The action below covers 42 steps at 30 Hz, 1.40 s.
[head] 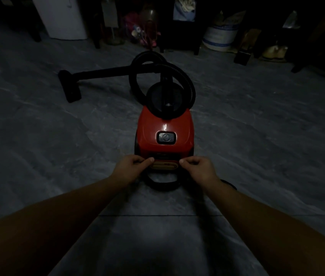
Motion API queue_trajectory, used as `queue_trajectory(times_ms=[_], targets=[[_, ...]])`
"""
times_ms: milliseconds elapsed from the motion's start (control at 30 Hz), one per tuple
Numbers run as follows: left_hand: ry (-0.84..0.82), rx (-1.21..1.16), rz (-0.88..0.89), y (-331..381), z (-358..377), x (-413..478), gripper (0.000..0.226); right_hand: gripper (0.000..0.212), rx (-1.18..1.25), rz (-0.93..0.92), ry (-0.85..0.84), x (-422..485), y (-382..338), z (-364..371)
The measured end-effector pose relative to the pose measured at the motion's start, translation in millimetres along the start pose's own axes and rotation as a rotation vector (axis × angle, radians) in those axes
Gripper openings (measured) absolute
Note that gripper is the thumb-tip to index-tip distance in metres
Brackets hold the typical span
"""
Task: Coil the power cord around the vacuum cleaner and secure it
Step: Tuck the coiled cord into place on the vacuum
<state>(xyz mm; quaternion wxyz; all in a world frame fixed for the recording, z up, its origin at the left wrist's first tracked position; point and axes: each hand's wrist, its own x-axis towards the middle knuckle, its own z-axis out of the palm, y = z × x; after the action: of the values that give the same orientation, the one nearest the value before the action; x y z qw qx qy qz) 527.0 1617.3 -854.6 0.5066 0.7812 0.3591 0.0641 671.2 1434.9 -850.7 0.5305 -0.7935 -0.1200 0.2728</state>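
A red vacuum cleaner (164, 128) stands on the grey floor in dim light, with a black power button (165, 137) on top. Its black hose (187, 80) loops up from the front to a wand (105, 71) that ends in a floor head (70, 86) at the left. A thick black loop that looks like the power cord (161, 185) hangs at the rear of the body. My left hand (131, 168) and my right hand (199, 168) each pinch one end of that loop against the rear edge, fingers curled. Where the cord runs under my hands is hidden.
Along the far wall stand a white appliance (66, 16), dark furniture legs, a pink toy (145, 32), a white tub with blue stripes (219, 36) and shoes (275, 51). Bare floor tiles lie on both sides of the vacuum.
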Motion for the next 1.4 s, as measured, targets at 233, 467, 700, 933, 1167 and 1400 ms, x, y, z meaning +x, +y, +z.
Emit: queue_trajectory(times_ms=[233,467,700,933,1167,1400], targets=[[0.007,0.046,-0.015,10,4,3,0.049,0.015,-0.004,-0.023,0.110,-1,10,1],[0.012,-0.021,-0.061,6,3,8,0.046,0.027,0.152,0.086,0.090,-2,7,6],[-0.011,-0.071,-0.117,11,3,9,0.040,0.033,0.190,0.181,0.105,4,4,10],[0.024,-0.030,-0.145,11,11,11,0.040,0.030,0.252,0.244,0.142,10,1,16],[0.039,-0.066,-0.183,19,13,11,0.039,0.025,0.267,0.285,0.173,17,-5,18],[0.070,-0.015,-0.200,22,13,4,0.046,0.021,0.292,0.282,0.187,11,-5,21]])
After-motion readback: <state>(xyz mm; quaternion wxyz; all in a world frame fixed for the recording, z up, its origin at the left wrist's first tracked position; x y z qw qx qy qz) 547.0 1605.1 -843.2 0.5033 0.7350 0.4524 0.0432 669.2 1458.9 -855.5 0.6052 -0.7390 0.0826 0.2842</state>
